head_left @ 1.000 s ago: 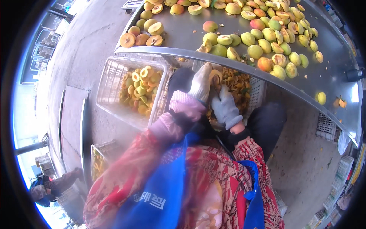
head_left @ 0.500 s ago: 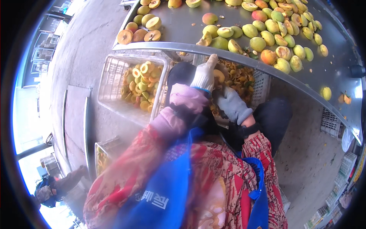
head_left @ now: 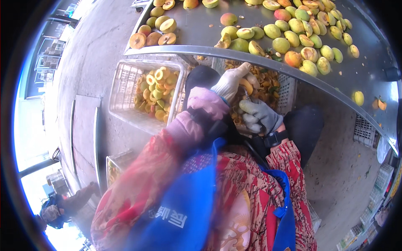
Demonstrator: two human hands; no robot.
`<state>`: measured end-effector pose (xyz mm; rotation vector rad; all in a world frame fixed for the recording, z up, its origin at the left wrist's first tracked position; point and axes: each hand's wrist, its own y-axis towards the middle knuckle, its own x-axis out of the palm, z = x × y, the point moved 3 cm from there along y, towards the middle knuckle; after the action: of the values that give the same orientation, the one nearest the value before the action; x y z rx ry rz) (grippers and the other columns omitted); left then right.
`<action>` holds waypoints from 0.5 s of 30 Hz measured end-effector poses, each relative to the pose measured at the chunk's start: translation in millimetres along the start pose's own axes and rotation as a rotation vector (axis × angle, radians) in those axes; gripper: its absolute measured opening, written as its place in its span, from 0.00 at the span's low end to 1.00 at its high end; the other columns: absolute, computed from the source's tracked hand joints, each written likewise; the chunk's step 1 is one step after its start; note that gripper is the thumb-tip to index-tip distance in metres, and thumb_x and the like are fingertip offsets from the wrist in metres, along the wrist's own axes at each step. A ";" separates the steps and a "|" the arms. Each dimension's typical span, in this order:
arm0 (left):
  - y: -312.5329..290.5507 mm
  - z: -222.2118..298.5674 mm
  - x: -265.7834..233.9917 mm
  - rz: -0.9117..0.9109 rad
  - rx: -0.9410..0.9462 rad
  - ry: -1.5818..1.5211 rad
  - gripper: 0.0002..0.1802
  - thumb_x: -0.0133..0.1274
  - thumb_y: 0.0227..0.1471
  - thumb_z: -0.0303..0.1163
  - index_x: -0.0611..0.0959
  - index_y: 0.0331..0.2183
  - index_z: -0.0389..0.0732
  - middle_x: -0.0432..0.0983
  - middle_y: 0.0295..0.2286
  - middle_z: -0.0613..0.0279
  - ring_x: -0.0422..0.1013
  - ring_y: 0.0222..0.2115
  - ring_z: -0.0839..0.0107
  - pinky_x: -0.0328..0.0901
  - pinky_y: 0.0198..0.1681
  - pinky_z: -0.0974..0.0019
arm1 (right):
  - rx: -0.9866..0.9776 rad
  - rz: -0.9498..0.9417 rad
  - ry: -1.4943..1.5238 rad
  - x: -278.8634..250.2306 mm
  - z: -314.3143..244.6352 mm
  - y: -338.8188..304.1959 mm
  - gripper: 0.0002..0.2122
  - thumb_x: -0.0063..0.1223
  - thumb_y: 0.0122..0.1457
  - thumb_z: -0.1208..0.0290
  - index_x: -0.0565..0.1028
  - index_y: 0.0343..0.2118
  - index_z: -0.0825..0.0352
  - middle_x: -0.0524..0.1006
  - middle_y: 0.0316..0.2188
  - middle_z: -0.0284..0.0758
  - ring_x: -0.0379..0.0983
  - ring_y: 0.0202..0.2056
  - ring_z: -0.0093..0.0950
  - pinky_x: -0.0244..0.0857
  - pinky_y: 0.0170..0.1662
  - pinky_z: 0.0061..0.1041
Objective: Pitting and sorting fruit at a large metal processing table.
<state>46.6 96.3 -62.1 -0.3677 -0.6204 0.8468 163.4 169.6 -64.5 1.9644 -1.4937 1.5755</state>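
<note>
My left hand (head_left: 231, 80), in a white knit glove, is closed around a peach half (head_left: 246, 87) whose yellow-orange cut side shows. Close by on the right, my right hand (head_left: 260, 116) wears a grey-white glove. Its fingers are curled around a small metal tool (head_left: 248, 97), which reaches up to the fruit; the glove hides most of it, so its exact kind is unclear. Both hands are over a white crate (head_left: 287, 94) of brownish-orange fruit scraps (head_left: 268, 85), between my knees and below the table edge.
A metal table (head_left: 201, 31) with a raised rim carries whole and halved peaches (head_left: 297, 27). To the left stands a white crate (head_left: 118, 90) of hollowed halves (head_left: 157, 92). Another crate (head_left: 112, 167) is nearer me. A person (head_left: 56, 209) is at far left.
My right hand has turned, with its curled fingers now showing, and shifted slightly right. My left hand has tilted rightward, and the peach half in it shows more clearly.
</note>
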 end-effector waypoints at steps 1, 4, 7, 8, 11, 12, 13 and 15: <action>-0.8 -0.3 -0.3 -0.002 0.016 0.000 0.27 0.44 0.57 0.48 0.79 0.18 0.36 0.71 0.14 0.58 0.64 0.13 0.72 0.57 0.17 0.72 | -0.004 -0.005 -0.015 1.2 -0.2 -0.1 0.07 0.43 0.61 0.68 0.69 0.28 0.61 0.60 0.11 0.21 0.50 0.08 0.12 0.43 0.10 0.14; -5.2 -7.5 -0.7 -0.041 -0.027 -0.046 0.28 0.41 0.58 0.50 0.78 0.21 0.36 0.72 0.15 0.59 0.66 0.14 0.71 0.61 0.18 0.71 | 0.014 0.052 -0.128 3.6 7.5 -3.4 0.12 0.40 0.62 0.66 0.63 0.20 0.54 0.53 0.08 0.19 0.47 0.07 0.14 0.39 0.10 0.16; 0.6 -16.9 8.7 -0.157 -0.067 -0.357 0.24 0.45 0.56 0.51 0.75 0.28 0.37 0.73 0.26 0.55 0.71 0.25 0.64 0.68 0.27 0.64 | -0.054 -0.058 -0.069 7.6 12.0 -12.2 0.08 0.44 0.61 0.67 0.69 0.27 0.62 0.60 0.10 0.21 0.52 0.08 0.13 0.43 0.09 0.15; -0.7 -13.9 12.5 -0.216 -0.016 -0.449 0.24 0.46 0.56 0.51 0.74 0.29 0.37 0.73 0.27 0.55 0.71 0.26 0.63 0.69 0.29 0.62 | -0.087 -0.069 -0.052 11.2 11.4 -15.0 0.07 0.45 0.61 0.67 0.69 0.27 0.62 0.60 0.10 0.22 0.52 0.07 0.14 0.43 0.09 0.15; -1.3 12.2 11.2 0.067 0.190 -0.693 0.21 0.47 0.56 0.49 0.74 0.33 0.37 0.72 0.28 0.55 0.71 0.26 0.61 0.69 0.29 0.57 | -0.123 -0.048 -0.128 22.1 6.0 -24.1 0.09 0.39 0.62 0.66 0.67 0.25 0.56 0.56 0.10 0.21 0.51 0.08 0.16 0.47 0.13 0.17; -19.2 31.2 3.4 0.144 0.262 -0.601 0.19 0.46 0.57 0.45 0.75 0.32 0.37 0.73 0.27 0.54 0.71 0.25 0.63 0.69 0.27 0.59 | -0.111 -0.025 -0.140 20.7 6.4 -22.7 0.07 0.40 0.62 0.66 0.69 0.28 0.57 0.58 0.11 0.21 0.53 0.10 0.15 0.48 0.14 0.16; -13.1 43.0 -27.9 0.332 0.394 -0.594 0.19 0.47 0.57 0.45 0.76 0.30 0.37 0.73 0.25 0.55 0.71 0.24 0.64 0.69 0.25 0.60 | -0.094 -0.008 -0.155 18.9 8.2 -18.6 0.06 0.41 0.61 0.66 0.70 0.32 0.57 0.61 0.13 0.21 0.55 0.11 0.14 0.49 0.15 0.16; -35.5 81.7 -75.7 0.539 0.549 0.034 0.21 0.48 0.55 0.43 0.78 0.37 0.33 0.76 0.31 0.51 0.73 0.32 0.60 0.69 0.34 0.60 | -0.075 0.309 -0.427 -25.9 19.7 -1.1 0.10 0.45 0.58 0.64 0.71 0.37 0.63 0.71 0.20 0.31 0.69 0.19 0.26 0.61 0.21 0.25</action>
<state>-23.3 19.9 -7.9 -0.0403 -0.2313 1.4779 178.5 171.2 -93.3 2.2076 -2.0716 1.2199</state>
